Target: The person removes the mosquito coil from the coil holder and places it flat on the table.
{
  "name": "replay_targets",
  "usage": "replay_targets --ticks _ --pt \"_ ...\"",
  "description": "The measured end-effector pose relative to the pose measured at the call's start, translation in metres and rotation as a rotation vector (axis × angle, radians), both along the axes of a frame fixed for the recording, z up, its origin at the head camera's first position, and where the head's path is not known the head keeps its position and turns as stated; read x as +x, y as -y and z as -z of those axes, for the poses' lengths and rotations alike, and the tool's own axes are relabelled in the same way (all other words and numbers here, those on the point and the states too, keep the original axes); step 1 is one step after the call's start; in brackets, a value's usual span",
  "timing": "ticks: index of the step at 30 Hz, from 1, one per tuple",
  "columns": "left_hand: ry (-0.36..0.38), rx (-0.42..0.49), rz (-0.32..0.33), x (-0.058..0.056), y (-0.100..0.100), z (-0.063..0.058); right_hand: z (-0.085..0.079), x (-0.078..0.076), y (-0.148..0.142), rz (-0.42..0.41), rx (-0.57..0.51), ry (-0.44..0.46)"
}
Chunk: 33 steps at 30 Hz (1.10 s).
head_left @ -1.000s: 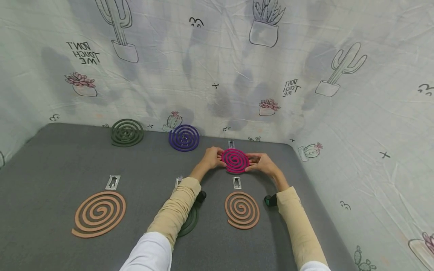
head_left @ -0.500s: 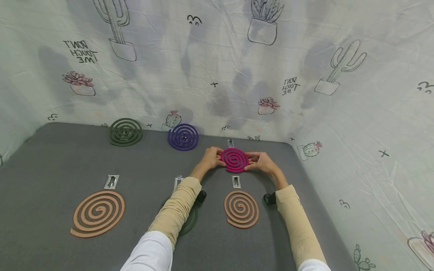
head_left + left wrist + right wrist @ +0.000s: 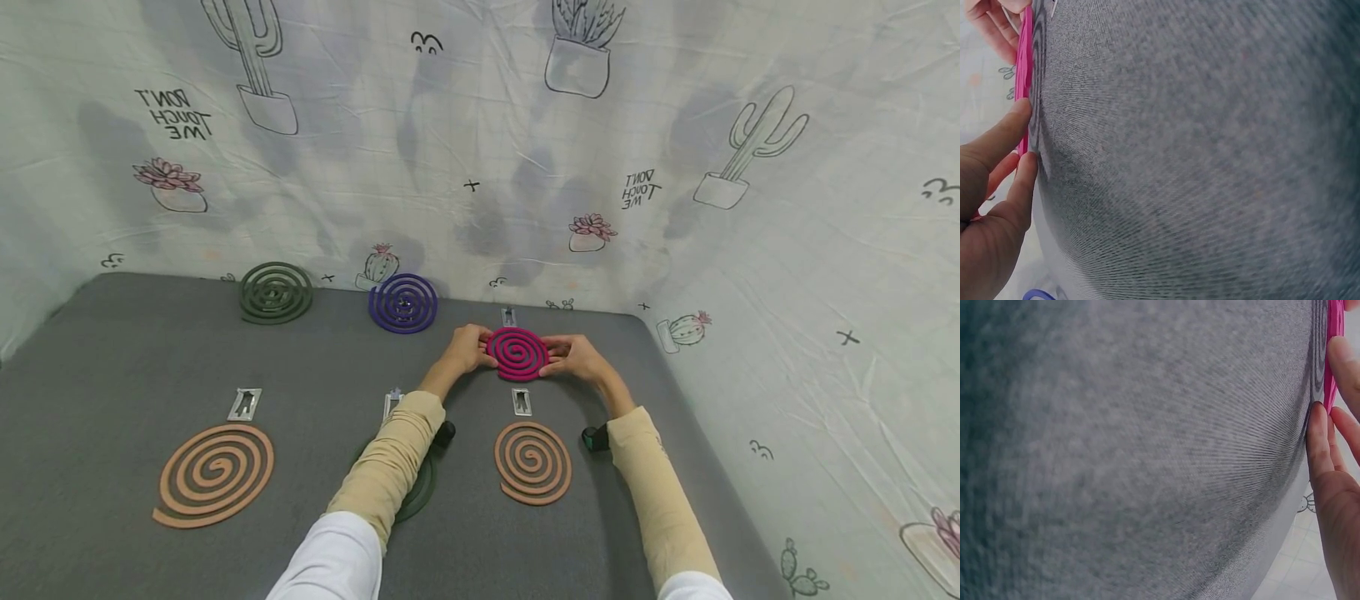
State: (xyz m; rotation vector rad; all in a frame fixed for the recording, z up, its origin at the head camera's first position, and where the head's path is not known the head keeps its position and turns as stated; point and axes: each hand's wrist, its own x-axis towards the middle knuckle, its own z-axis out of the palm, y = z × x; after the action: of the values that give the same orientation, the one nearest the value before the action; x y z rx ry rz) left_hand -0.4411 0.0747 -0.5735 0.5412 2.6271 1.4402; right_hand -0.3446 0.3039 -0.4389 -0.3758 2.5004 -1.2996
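Note:
Both hands pinch a pink mosquito coil (image 3: 517, 353) from opposite sides, at the far right part of the grey table. My left hand (image 3: 467, 350) grips its left rim, and my right hand (image 3: 581, 362) its right rim. In the left wrist view the coil (image 3: 1024, 75) shows edge-on, close over the cloth, with left fingers (image 3: 1013, 128) at its rim. The right wrist view catches only a strip of the coil (image 3: 1334, 375) beside the right fingers (image 3: 1317, 434). One flat metal coil stand (image 3: 509, 317) lies just behind the coil, and another stand (image 3: 522, 402) in front of it.
At the back lie a green coil (image 3: 275, 292) and a purple coil (image 3: 402, 303). Nearer are two tan coils, a left one (image 3: 215, 475) and a right one (image 3: 532, 463). My left sleeve partly covers another green coil (image 3: 420, 492). A printed curtain (image 3: 465, 167) borders the table (image 3: 337, 358).
Both hands keep their hold on the pink coil in nearly the same spot. The head view has shifted slightly; the other coils stay put.

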Motion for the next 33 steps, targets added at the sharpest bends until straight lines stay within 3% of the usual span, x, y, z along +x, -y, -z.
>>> replay_targets --ticks 1,7,8,15,16,19,23,25,28,33 --pt "0.010 -0.020 -0.006 0.010 0.001 -0.013 0.001 0.000 0.000 0.001 -0.001 -0.001" --pt "0.027 -0.035 0.010 0.014 0.005 -0.025 0.001 -0.001 0.001 0.010 -0.002 -0.004" --pt "0.006 -0.022 0.016 0.004 0.004 -0.012 0.001 -0.001 0.001 0.011 -0.003 -0.002" --pt "-0.003 -0.120 -0.017 -0.006 -0.002 0.002 0.004 -0.004 0.002 0.030 0.008 0.004" --pt "-0.037 -0.106 -0.020 -0.005 -0.001 0.003 0.004 -0.004 0.003 0.028 0.012 0.000" --pt "-0.012 -0.098 -0.031 0.013 0.002 -0.024 0.005 -0.005 0.003 0.023 0.007 -0.001" --pt "0.142 -0.154 -0.062 0.058 0.006 -0.093 0.006 -0.005 0.002 -0.009 -0.031 -0.005" --pt "0.136 -0.170 -0.078 0.075 0.007 -0.112 0.011 -0.009 -0.002 -0.039 -0.078 -0.020" --pt "0.084 -0.188 -0.076 0.090 0.010 -0.126 0.011 -0.008 -0.003 -0.058 -0.090 -0.029" --pt "0.056 -0.202 -0.070 0.091 0.010 -0.127 0.005 -0.006 0.003 0.010 -0.013 0.016"
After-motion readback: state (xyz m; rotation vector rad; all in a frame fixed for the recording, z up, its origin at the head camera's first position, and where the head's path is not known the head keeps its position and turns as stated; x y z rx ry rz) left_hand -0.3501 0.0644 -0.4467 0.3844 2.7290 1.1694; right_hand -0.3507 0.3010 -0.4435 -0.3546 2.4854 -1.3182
